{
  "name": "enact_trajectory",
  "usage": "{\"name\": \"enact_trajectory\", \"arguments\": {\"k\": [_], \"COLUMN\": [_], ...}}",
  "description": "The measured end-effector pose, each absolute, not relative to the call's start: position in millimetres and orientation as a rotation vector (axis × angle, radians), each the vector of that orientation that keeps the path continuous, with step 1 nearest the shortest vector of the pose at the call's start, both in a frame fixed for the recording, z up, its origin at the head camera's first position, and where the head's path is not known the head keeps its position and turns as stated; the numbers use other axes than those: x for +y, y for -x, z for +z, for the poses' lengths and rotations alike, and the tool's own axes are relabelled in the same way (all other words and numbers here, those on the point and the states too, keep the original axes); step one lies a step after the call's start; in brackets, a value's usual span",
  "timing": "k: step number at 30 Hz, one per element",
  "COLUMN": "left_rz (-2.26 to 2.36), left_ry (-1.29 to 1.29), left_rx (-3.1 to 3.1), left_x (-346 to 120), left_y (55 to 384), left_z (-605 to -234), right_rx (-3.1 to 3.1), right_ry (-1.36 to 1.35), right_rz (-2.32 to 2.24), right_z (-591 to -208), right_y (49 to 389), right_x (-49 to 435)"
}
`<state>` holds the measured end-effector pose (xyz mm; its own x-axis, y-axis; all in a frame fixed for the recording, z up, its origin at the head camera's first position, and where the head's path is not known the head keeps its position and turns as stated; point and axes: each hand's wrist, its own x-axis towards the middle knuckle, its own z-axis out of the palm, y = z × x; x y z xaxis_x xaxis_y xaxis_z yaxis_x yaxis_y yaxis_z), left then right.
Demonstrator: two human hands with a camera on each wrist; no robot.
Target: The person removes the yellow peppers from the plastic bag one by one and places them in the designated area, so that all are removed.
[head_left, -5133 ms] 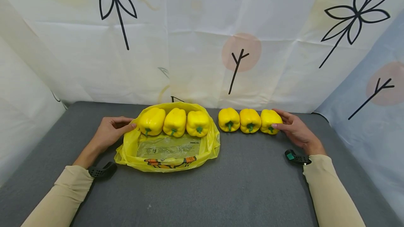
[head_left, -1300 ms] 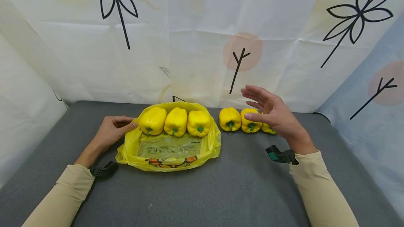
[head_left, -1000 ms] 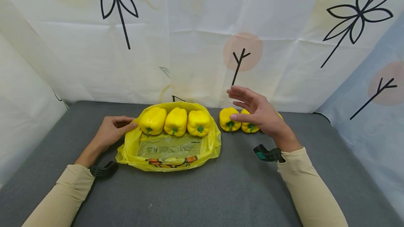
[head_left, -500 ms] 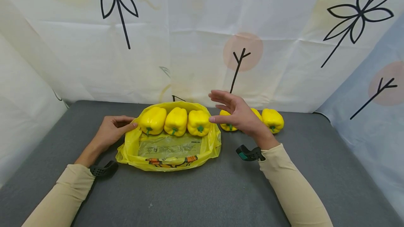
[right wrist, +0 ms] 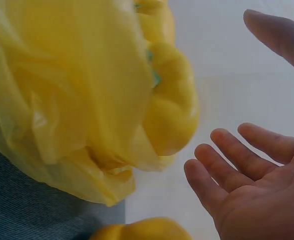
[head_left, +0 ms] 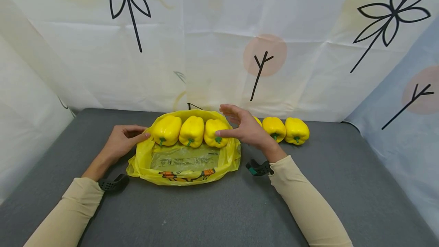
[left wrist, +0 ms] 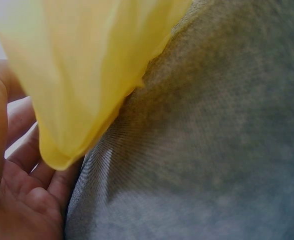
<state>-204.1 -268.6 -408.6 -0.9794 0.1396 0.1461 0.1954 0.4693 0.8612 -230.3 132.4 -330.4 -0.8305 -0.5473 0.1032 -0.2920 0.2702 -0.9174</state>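
Note:
A yellow plastic bag [head_left: 233,159] lies with its mouth spread, three yellow bell peppers in a row at its back: left pepper [head_left: 167,129], middle pepper [head_left: 191,130], right pepper [head_left: 210,129]. My left hand [head_left: 120,142] pinches the bag's left rim; in the left wrist view the yellow film [left wrist: 76,85] hangs between thumb and fingers. My right hand [head_left: 247,126] is at the bag's right edge, fingers extended and thumb apart. From the head its thumb overlaps the right pepper, but the right wrist view shows a gap between the fingers [right wrist: 222,167] and that pepper [right wrist: 173,102].
Right of the bag, more yellow peppers stand in line: a middle one [head_left: 274,127], an end one [head_left: 297,130], and one mostly hidden behind my right hand. A grey tabletop [head_left: 205,216] meets a white printed cloth [head_left: 212,64] behind. Black bands sit on both wrists.
My right hand has left the end pepper of the outside row and moved left, raised over the row, then lower to the bag's right edge. The left hand and the peppers stay put.

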Motion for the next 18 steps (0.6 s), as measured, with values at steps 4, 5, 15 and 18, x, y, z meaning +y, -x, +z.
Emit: {"name": "enact_trajectory", "arguments": {"k": [4, 5, 15, 18], "left_rz": [-1.571, -1.572, -1.563, -1.562], "left_ry": [0.301, 0.302, 0.301, 0.296], "left_rx": [-2.642, -2.64, -2.64, -2.641], "left_x": [-268, -268, -268, -268], "left_y": [204, 204, 205, 205], "left_z": [-408, -408, -408, -408], "right_rx": [2.326, 2.331, 2.409, 2.427], "right_ry": [0.73, 0.72, 0.662, 0.671], "right_rz": [-1.562, -1.553, -1.471, -1.466], "right_z": [-334, -335, -339, -341], "right_y": [231, 231, 233, 233], "right_x": [129, 129, 123, 121]}}
